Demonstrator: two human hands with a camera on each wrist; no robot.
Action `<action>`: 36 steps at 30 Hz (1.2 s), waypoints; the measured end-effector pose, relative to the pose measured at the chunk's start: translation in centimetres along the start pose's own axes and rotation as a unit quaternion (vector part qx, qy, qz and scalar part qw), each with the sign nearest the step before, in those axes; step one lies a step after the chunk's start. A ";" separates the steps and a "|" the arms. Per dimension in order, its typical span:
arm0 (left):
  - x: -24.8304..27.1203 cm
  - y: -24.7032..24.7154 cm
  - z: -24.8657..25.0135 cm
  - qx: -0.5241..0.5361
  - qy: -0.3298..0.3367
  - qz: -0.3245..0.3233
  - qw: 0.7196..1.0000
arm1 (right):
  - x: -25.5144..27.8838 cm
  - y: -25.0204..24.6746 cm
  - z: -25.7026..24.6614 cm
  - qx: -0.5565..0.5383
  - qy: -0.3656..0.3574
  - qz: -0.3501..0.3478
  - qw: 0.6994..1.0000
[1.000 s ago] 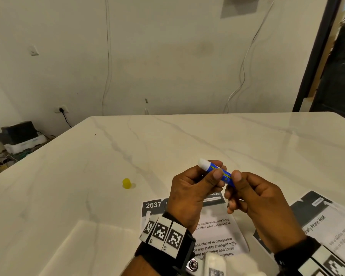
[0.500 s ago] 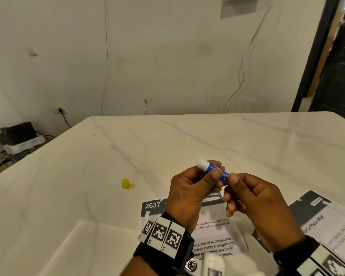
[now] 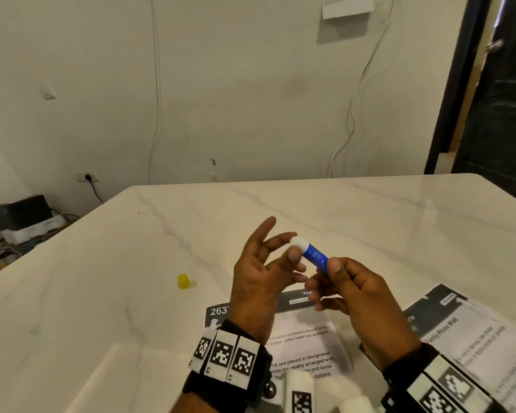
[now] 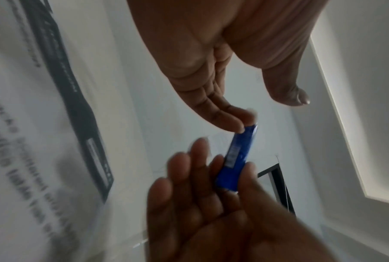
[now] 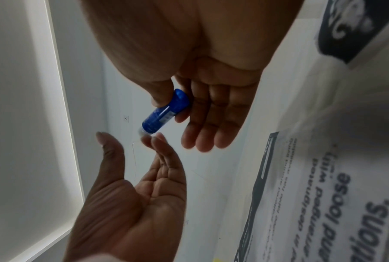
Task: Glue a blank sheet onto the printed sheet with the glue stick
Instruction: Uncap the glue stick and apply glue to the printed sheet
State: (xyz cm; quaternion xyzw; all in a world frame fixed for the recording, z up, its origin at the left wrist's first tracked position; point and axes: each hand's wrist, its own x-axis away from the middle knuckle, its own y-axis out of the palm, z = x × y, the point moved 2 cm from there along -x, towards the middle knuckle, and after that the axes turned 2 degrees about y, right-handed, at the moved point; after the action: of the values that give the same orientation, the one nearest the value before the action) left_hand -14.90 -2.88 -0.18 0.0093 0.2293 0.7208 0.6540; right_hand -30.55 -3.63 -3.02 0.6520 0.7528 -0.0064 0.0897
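Glue stick point(image 3: 314, 255), blue with its white tip bared, is held in the air above the desk point(image 3: 102, 278), tilted so the tip points up and away from the person. The right hand point(image 3: 361, 305) pinches its lower end between thumb and forefinger, the other fingers loosely curled below; in the right wrist view the stick point(image 5: 164, 111) sits between that thumb and the fingers, tip pointing away from the palm. The left hand point(image 3: 259, 281) is spread, fingers straight and fanned, holding nothing; its fingertips lie right at the white tip, and whether they touch it is blurred in every view. In the left wrist view the stick point(image 4: 236, 159) runs from the left fingertips down to the right hand's grip. Directly under the stick, on the desk, lies a printed sheet point(image 3: 304, 350) with a dark header band and lines of text. A second printed sheet point(image 3: 471, 332) lies on the desk to the stick's right, nearer the person. A yellow cap point(image 3: 183, 281) stands on the desk well to the stick's left.
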 end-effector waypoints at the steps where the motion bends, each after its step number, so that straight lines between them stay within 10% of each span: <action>1: -0.1 0.0 0.8 0.003 0.004 0.009 1.000 | 0.1 0.1 0.0 -0.005 0.017 -0.011 1.000; 9: -0.4 -3.4 7.8 -0.234 -0.014 -0.039 0.971 | 0.6 0.6 -0.2 -0.003 0.120 -0.055 0.991; 16: -0.7 -11.4 4.7 -0.651 -0.110 -0.148 0.736 | 0.8 0.4 -0.2 0.007 0.196 -0.055 0.979; 21: -0.8 -12.5 3.4 -0.717 -0.158 -0.179 0.655 | 1.1 0.6 -0.2 0.021 0.208 -0.055 0.976; 36: 0.6 -11.4 1.8 -0.683 -0.244 -0.201 0.658 | 0.4 -0.3 -0.9 0.117 0.077 -0.034 0.990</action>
State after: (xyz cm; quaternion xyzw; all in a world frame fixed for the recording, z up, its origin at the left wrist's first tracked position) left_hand -3.70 -1.30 -2.68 -0.3108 -0.4995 0.4970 0.6379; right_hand -31.01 -3.16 -2.18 0.6305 0.7735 -0.0470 -0.0455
